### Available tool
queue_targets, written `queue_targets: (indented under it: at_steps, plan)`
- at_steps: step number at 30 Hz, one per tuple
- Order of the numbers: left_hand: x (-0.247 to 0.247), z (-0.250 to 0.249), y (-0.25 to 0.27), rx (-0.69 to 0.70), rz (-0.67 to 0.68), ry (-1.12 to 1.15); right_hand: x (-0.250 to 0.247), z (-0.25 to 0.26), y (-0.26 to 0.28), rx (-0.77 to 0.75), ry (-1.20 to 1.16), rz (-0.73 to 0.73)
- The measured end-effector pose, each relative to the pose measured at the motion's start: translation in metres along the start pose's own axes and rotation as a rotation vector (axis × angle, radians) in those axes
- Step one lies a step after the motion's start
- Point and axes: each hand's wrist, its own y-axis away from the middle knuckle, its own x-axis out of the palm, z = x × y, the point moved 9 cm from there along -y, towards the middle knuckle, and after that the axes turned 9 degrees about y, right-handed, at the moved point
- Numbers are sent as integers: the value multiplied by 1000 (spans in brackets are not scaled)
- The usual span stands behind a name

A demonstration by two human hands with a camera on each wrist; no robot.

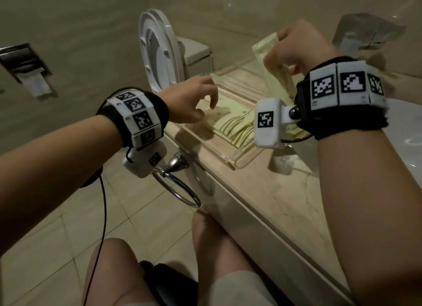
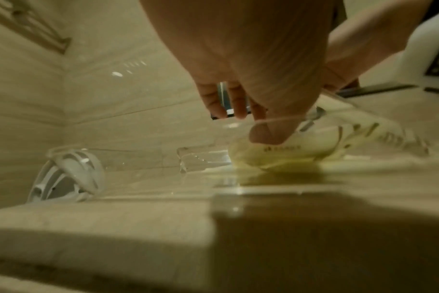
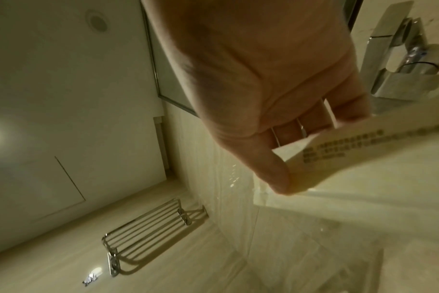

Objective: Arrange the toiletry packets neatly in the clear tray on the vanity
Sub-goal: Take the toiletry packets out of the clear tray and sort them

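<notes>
While R hand (image 1: 294,52) pinches a lifted packet (image 1: 271,61) above the clear tray (image 1: 237,156) & L hand (image 1: 189,100) thumb presses packets (image 1: 230,123) lying inside w/ fingers loosely bent, the raised one could slip or land crooked.

clear glossy plastic tray (image 1: 237,156), polished stone vanity (image 1: 269,191)

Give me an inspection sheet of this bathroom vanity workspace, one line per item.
Surface: marble vanity top, dimly lit.
Job's things: clear tray holds pale yellow packets, overlapping; long packet lifted above it.
Clutter: crumpled white wrapper beside tray.
Grippers: left hand touches a tray packet; right hand pinches the long packet.
Cables: black cable hangs from left wrist.
Surroundings: toilet lid up, towel ring, tap.
</notes>
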Motion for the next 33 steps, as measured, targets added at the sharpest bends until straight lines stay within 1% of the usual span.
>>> queue_targets:
  at_steps: [4, 7, 9, 12, 18, 24, 29, 33]
  plan:
    - [6, 27, -6, -332, 3, 251, 6, -1, -2, -4, 53, 40]
    - [16, 40, -6, -478, 52, 310, 10, -1, -3, -6, 71, 48]
    - [22, 44, -6, -529, 89, 372, 11, -2, -5, -8, 84, 63]
    - [28, 43, -6, -570, 110, 503, 10, -5, -7, 1, 98, 77]
    - [33, 40, -6, -606, 120, 630, 5, -18, -9, 49, 107, 74]
    - [33, 33, -4, -596, 122, 652, -1, -22, -6, 71, 100, 38]
    - [34, 27, -2, -594, 127, 646, 1, -12, -2, 33, 83, 33]
    - [31, 26, 1, -600, 136, 708, -3, -3, 0, -10, 50, 10]
